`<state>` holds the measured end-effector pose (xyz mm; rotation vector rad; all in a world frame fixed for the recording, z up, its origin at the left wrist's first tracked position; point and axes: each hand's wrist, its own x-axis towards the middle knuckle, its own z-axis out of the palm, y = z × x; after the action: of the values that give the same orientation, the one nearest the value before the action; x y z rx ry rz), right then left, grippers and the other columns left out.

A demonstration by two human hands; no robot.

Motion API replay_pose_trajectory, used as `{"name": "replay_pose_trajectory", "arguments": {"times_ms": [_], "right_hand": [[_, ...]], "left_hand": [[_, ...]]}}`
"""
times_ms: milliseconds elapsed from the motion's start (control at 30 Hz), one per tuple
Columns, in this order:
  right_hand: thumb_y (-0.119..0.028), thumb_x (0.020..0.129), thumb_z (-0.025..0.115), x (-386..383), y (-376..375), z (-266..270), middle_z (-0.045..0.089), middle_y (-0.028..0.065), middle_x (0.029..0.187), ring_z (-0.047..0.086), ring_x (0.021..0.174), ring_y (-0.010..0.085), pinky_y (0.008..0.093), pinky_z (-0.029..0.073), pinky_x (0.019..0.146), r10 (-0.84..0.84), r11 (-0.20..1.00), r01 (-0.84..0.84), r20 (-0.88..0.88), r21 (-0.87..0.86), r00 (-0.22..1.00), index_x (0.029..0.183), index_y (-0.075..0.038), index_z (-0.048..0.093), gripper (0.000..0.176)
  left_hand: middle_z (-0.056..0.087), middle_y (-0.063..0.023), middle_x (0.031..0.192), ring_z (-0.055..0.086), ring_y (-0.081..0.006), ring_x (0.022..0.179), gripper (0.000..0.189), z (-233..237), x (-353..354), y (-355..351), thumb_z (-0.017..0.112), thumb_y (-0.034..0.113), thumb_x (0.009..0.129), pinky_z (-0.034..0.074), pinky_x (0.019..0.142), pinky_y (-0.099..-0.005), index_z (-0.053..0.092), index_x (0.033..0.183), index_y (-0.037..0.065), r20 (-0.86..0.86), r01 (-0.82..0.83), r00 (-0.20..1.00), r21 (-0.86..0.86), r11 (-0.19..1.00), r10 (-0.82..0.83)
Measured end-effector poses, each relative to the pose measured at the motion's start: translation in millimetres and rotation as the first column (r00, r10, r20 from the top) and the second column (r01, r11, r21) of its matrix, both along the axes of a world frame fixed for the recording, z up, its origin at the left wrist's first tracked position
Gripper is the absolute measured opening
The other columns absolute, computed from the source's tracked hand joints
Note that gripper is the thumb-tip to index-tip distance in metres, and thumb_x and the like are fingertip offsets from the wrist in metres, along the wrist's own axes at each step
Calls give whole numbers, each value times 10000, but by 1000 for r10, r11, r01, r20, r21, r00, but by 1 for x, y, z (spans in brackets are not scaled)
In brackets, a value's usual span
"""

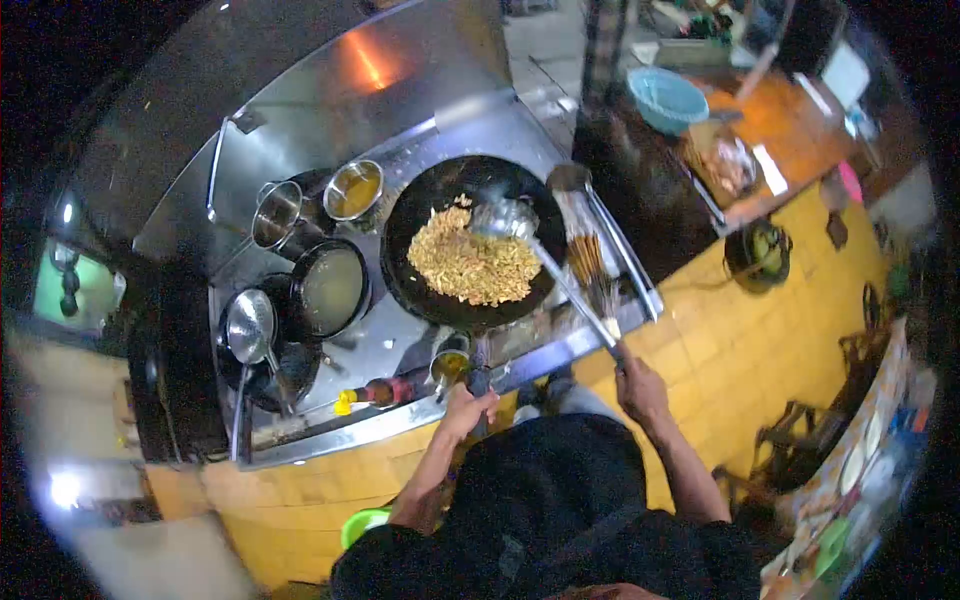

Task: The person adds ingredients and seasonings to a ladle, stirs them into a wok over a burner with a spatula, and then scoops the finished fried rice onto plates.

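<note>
A large black wok point(400, 270) sits on the steel stove and holds a heap of chopped, yellowish-brown food point(470, 262). My right hand point(641, 388) is wrapped round the dark handle of a long ladle point(575, 292), whose bowl rests in the wok at the food's upper right edge. At the front of the stove my left hand point(468, 410) is closed round a dark handle below the wok. Just beside it stand a small metal cup point(451, 364) with yellowish liquid and a bottle point(385, 392) with a yellow cap, lying on its side.
Left of the wok are metal pots point(277, 215), a bowl of yellow liquid point(354, 191), a pot of cloudy liquid point(333, 290) and a strainer point(251, 327). A bamboo brush point(588, 262) lies to the right. A blue basin point(667, 99) stands on the far right table.
</note>
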<state>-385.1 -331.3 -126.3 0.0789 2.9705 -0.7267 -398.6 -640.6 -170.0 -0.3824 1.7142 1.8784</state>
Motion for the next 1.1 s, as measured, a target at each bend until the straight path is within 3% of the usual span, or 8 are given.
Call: {"name": "replay_pose_trajectory", "arguments": {"times_ms": [167,400,667,733,800,833,933,1100], "right_hand": [[-140,812,523,38,-15,2,541,148,765,561,632,356,432,465,548,-208,978,209,-158,-7,965,1304,-196,362,521],[-148,815,544,167,43,0,528,85,730,559,576,265,371,473,478,-375,883,396,-128,251,918,1273,-132,423,475],[-141,838,501,236,65,49,532,148,686,554,539,316,394,480,478,-853,475,829,-79,295,517,1298,-85,364,484],[-155,869,467,245,65,43,509,105,617,516,446,267,360,456,419,-897,381,891,136,-245,421,1316,-90,314,478],[-165,898,428,217,62,89,462,42,581,446,391,164,292,407,364,-689,-273,698,641,-662,338,1305,-117,320,423],[-159,905,438,212,78,90,424,2,593,392,417,79,229,369,350,-579,-523,576,758,-628,300,1287,-157,343,394],[-118,895,449,240,107,59,425,9,599,383,412,71,217,363,348,-502,-785,197,790,-587,351,1263,-165,367,380],[-72,868,480,280,147,55,430,7,618,387,414,57,196,350,345,-615,-739,92,724,-667,313,1272,-145,354,429]], "left_hand": [[528,-37,561,509,-122,445,162,21,24,-11,631,76,729,424,430,-267,486,774,18,-70,284,949,-235,930,-307],[524,-35,561,511,-113,460,126,58,-14,97,608,35,736,422,434,-266,487,763,16,-127,568,803,-132,812,-582],[519,-34,586,516,-128,484,187,1,-39,229,657,109,704,413,448,-290,513,781,18,-258,841,292,-390,376,-921],[523,-36,597,516,-129,505,208,-25,-37,281,669,131,693,411,467,-290,516,782,20,-198,910,219,-312,273,-955],[528,-39,609,515,-131,526,230,-3,-45,313,680,154,683,410,485,-290,520,782,21,-119,954,169,-230,192,-978],[533,-44,618,515,-132,531,230,23,-43,349,678,151,684,411,491,-286,521,789,19,-24,967,94,-237,97,-995],[543,-51,623,520,-137,521,223,19,-45,401,666,136,694,417,486,-285,518,806,11,49,962,-62,-263,-72,-997],[562,-62,628,546,-147,536,264,28,-22,481,675,149,687,437,497,-291,542,852,-8,156,977,-151,-128,-171,-976]]}}
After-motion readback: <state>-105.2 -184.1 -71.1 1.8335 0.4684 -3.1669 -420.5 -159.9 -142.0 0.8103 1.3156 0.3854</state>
